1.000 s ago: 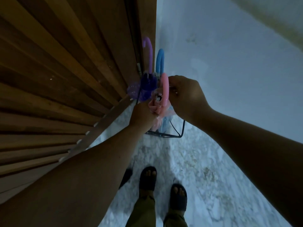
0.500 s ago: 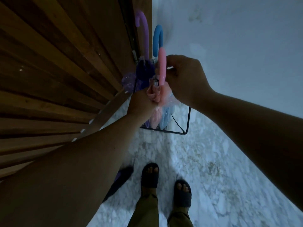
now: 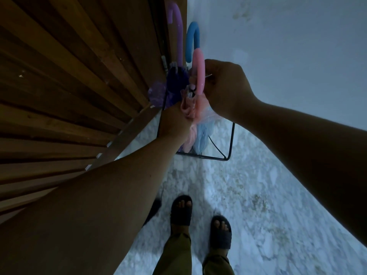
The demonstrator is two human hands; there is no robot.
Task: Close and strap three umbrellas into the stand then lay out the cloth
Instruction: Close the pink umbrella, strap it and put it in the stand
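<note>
Three closed umbrellas stand in a black wire stand [image 3: 231, 139] by the wall. The pink umbrella [image 3: 199, 72] is nearest me. My left hand [image 3: 174, 120] grips its folded pink canopy from the left. My right hand [image 3: 224, 84] holds the umbrella beside its handle, fingers curled, pinching a thin white strap end. The purple umbrella [image 3: 176, 32] and the blue umbrella [image 3: 192, 38] stand behind it, handles up.
A wooden slatted door [image 3: 79, 76] fills the left side. A pale wall [image 3: 288, 46] rises on the right. My feet in dark sandals [image 3: 181, 210] stand on a marble floor [image 3: 258, 195]. A dark object lies by my left foot.
The view has tilted down, so the umbrellas sit higher in frame. My hands have stayed on the pink umbrella, the right one still working at its strap.
</note>
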